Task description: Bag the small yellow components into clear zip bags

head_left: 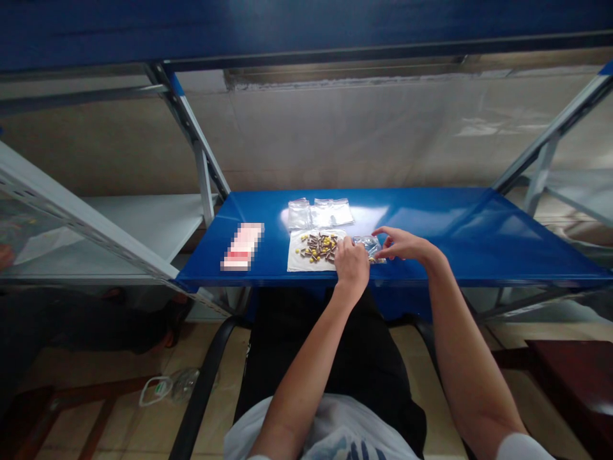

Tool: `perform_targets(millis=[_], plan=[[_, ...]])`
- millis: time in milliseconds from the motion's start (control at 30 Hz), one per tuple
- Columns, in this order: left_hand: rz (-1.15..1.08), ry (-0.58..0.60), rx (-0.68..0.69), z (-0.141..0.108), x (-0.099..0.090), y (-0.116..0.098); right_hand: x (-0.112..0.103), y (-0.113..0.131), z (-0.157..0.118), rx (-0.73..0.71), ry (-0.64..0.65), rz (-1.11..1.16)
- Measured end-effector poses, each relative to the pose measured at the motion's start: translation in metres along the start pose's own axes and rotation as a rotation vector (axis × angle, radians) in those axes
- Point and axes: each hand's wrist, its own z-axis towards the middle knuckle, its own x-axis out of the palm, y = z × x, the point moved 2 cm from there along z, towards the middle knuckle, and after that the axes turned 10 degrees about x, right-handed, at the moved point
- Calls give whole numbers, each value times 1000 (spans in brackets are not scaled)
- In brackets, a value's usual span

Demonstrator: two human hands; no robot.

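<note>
My left hand [352, 260] is at the right edge of a white sheet [299, 263], its fingers bent down and their tips hidden. Beside it, several dark capsules and yellow round pills [318, 246] lie in a loose pile on the sheet. Just to the right is a small clear plastic bag [368, 243] with a few pieces near its lower end. My right hand [395, 244] reaches over the bag's right side, thumb and forefinger apart around its edge. Whether either hand grips the bag is hard to tell.
Clear zip bags [320, 214] lie behind the sheet on the blue table [460, 249]. A blurred pink and white item [243, 246] rests at the left. Metal posts frame the table. Another person's legs and hand show at far left.
</note>
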Motion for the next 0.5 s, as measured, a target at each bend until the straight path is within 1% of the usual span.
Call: perform_targets(millis=[100, 200, 267, 333, 433, 500], plan=[[-11, 4, 12, -3, 2, -1, 0, -2, -1, -16, 29, -52], [-50, -24, 46, -4, -5, 2, -4, -4, -2, -10, 22, -61], [-68, -80, 68, -2, -17, 11, -9, -4, -2, -5, -61, -16], [-73, -138, 52, 6, -31, 28, -13, -2, 2, 0, -204, 39], [-55, -155, -21, 27, -49, 62, -9, 9, 16, -33, -404, 82], [5, -137, -58, 44, -56, 82, -2, 24, 32, -64, -479, 78]])
